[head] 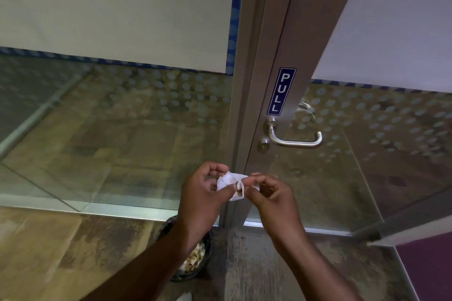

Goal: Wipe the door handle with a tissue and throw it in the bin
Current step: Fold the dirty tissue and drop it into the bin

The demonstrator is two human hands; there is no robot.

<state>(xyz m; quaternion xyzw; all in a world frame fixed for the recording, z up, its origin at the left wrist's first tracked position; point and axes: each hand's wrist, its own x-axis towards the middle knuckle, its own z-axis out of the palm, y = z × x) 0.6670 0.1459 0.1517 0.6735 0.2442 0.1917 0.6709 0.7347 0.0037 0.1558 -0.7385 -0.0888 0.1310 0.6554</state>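
Observation:
A small white tissue (231, 183) is pinched between both of my hands in front of the door frame. My left hand (203, 193) grips its left side and my right hand (269, 193) holds its right edge with the fingertips. The steel lever door handle (296, 140) sits on the metal door stile above and right of my hands, apart from the tissue. A round dark bin (205, 261) with crumpled paper inside stands on the floor below my left forearm, partly hidden by it.
A blue PULL sticker (281, 90) is fixed above the handle, a keyhole cylinder (263, 144) just left of the lever. Glass panels with dotted frosting flank the metal door frame (247, 80). A purple mat (430, 269) lies at the lower right.

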